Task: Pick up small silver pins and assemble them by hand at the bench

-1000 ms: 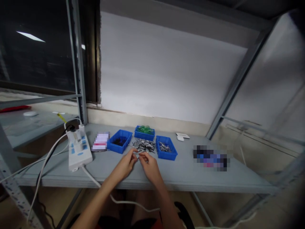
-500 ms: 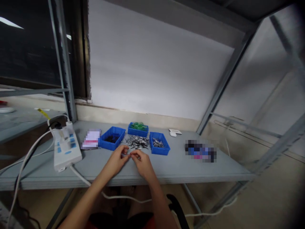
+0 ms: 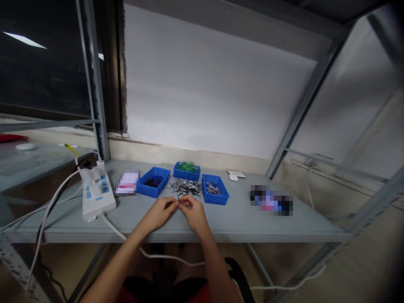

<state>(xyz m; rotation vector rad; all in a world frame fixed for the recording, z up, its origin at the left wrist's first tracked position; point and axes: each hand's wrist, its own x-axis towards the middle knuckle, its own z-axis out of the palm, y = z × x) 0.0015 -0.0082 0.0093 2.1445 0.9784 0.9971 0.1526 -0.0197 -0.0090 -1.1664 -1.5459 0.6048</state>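
Observation:
My left hand [image 3: 163,211] and my right hand [image 3: 193,212] meet over the front middle of the table, fingertips pinched together. A tiny dark pin-like piece [image 3: 178,199] stands up between the fingertips; its exact kind is too small to tell. Just beyond the hands lies a loose pile of thin silvery and dark metal pieces [image 3: 186,186]. To its right, a blue bin [image 3: 215,200] holds more silvery pieces. On the left, another blue bin [image 3: 148,191] contains small dark pieces. Behind the pile, a third blue bin [image 3: 186,176] is filled with green items.
At the left, a white power strip [image 3: 99,204] has plugs in it, and its white cable [image 3: 113,228] runs over the table's front edge. A blurred-out paper [image 3: 128,183] and a blurred-out object [image 3: 271,200] flank the bins. A small white object [image 3: 233,177] lies back right.
My left fingers, spread apart before, have closed into a pinch against the right fingertips. The dark piece now shows upright between them. The whole view has shifted slightly.

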